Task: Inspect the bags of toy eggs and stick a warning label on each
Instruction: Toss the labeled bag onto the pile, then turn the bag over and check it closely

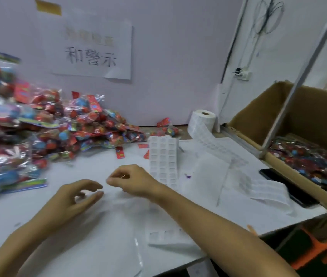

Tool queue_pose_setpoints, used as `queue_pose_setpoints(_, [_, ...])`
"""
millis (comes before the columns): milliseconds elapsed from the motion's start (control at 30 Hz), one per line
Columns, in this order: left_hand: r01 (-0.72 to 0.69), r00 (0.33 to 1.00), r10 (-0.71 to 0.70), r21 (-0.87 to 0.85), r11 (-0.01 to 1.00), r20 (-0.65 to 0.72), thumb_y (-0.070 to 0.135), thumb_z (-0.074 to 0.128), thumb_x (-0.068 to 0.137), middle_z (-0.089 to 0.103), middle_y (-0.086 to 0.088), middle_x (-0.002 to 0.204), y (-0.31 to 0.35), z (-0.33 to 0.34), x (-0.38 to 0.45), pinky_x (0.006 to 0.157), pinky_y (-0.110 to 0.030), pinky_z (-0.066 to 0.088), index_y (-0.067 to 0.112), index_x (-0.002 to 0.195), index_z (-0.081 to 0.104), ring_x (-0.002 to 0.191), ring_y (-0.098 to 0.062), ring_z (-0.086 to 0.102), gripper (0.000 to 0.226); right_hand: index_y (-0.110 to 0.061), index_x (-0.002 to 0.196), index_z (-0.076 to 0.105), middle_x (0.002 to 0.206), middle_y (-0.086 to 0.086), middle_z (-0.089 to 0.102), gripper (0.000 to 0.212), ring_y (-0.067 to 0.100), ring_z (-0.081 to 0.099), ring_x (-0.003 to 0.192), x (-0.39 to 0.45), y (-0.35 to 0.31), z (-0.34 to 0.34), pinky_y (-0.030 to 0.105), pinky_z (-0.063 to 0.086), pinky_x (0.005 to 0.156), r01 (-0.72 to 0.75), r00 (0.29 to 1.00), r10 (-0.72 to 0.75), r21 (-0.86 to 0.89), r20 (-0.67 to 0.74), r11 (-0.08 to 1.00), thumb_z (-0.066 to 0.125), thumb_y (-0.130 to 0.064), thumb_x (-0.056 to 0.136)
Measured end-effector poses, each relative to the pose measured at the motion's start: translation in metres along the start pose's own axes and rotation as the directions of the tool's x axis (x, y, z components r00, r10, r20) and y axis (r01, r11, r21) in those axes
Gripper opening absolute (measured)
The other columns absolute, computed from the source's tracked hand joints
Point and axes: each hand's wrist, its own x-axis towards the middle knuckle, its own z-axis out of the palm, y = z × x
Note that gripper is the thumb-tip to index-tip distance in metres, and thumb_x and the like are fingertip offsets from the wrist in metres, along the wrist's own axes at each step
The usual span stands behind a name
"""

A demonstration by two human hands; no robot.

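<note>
- The left hand [78,193] hovers just over the white table [62,236]. Its fingers are loosely curled, with a gap between thumb and fingers. It holds nothing that I can see.
- The right hand [132,181] is close beside it, a bit farther back. Its fingers are curled in, and the fingertips seem to pinch something very small. It is too blurry to tell what it is.
- The bags [39,124] of toy eggs lie in a big shiny heap on the left side of the table, against the wall. They are red and blue, and they are apart from both hands.
- One small bag [168,128] lies alone at the back, near the roll [202,122].
- The roll of white labels stands by the wall. Its strip [218,148] runs out across the table to the right.
- A label sheet [163,158] curves up just behind the right hand.
- More white sheets lie flat near the front edge of the table.
- A brown box [308,124] stands to the right of the table, with more shiny bags inside.
- A black phone [286,184] lies at the table's right edge, next to the box.
- A paper sign [92,50] hangs on the wall behind the heap.
</note>
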Motion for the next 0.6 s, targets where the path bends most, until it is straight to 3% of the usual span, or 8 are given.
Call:
queue_pose_setpoints(100, [0.110,0.985,-0.110,-0.007,0.994,-0.131,0.011,0.072,0.093,0.077,0.010,0.087,-0.023,-0.022,-0.014,0.072,-0.014,0.051,0.021,0.088,0.077,0.081,-0.005,0.071,0.011,-0.017,0.103,0.075,0.109,-0.001,0.073,0.018,0.009,0.063,0.093,0.027,-0.017,0.036,0.021,0.047,0.075,0.075,0.990,-0.055,-0.150,0.129,0.986,0.069,-0.031,0.092])
queue_pose_setpoints(167, [0.202,0.941,-0.220,-0.094,0.975,-0.259,0.006,0.069,0.095,0.076,0.002,0.079,-0.030,-0.030,-0.017,0.068,-0.011,0.051,0.014,0.082,0.075,0.076,-0.010,0.071,0.016,-0.013,0.108,0.074,0.114,0.004,0.070,0.023,0.013,0.061,0.099,0.040,-0.017,0.056,0.026,0.046,0.085,0.142,0.986,-0.112,-0.260,0.126,0.955,0.068,-0.030,0.093])
queue_pose_setpoints(267, [0.264,0.851,-0.333,-0.216,0.940,-0.407,0.002,0.066,0.097,0.073,-0.014,0.082,-0.034,-0.037,-0.017,0.065,-0.024,0.058,0.004,0.081,0.071,0.079,-0.025,0.068,0.016,-0.008,0.114,0.071,0.122,0.010,0.064,0.027,0.027,0.055,0.117,0.042,0.000,0.082,0.036,0.040,0.103,0.259,0.965,-0.247,-0.433,0.085,0.863,0.066,-0.026,0.094])
queue_pose_setpoints(333, [0.286,0.829,-0.303,-0.110,0.952,-0.470,0.002,0.069,0.094,0.072,-0.013,0.085,-0.038,-0.038,-0.019,0.069,-0.033,0.055,0.003,0.082,0.070,0.081,-0.026,0.066,0.012,-0.009,0.114,0.071,0.124,0.008,0.064,0.026,0.028,0.055,0.119,0.037,0.012,0.089,0.037,0.039,0.105,0.321,0.943,-0.324,-0.473,0.078,0.821,0.065,-0.026,0.095])
queue_pose_setpoints(433, [0.349,0.790,-0.279,0.025,0.937,-0.546,0.004,0.074,0.089,0.074,-0.007,0.100,-0.042,-0.040,-0.023,0.084,-0.030,0.050,0.007,0.095,0.075,0.098,-0.024,0.065,0.007,-0.010,0.113,0.072,0.130,0.007,0.063,0.025,0.025,0.055,0.123,0.038,0.021,0.084,0.031,0.037,0.109,0.332,0.941,-0.331,-0.397,0.073,0.856,0.069,-0.025,0.093])
queue_pose_setpoints(500, [0.418,0.810,-0.304,0.129,0.899,-0.502,0.011,0.072,0.090,0.072,-0.008,0.118,-0.044,-0.039,-0.022,0.101,-0.033,0.044,0.008,0.114,0.074,0.116,-0.027,0.061,0.024,-0.014,0.114,0.072,0.133,0.002,0.061,0.025,0.018,0.053,0.126,0.037,0.020,0.081,0.027,0.035,0.108,0.304,0.952,-0.299,-0.359,0.070,0.883,0.069,-0.028,0.094])
queue_pose_setpoints(600, [0.463,0.863,-0.333,0.329,0.823,-0.380,0.025,0.063,0.096,0.063,-0.006,0.140,-0.043,-0.032,-0.022,0.106,-0.032,0.037,0.015,0.138,0.061,0.131,-0.026,0.053,0.043,-0.021,0.108,0.073,0.129,-0.008,0.061,0.018,0.009,0.052,0.123,0.037,0.020,0.079,0.018,0.033,0.100,0.259,0.966,-0.253,-0.280,0.056,0.924,0.068,-0.032,0.094])
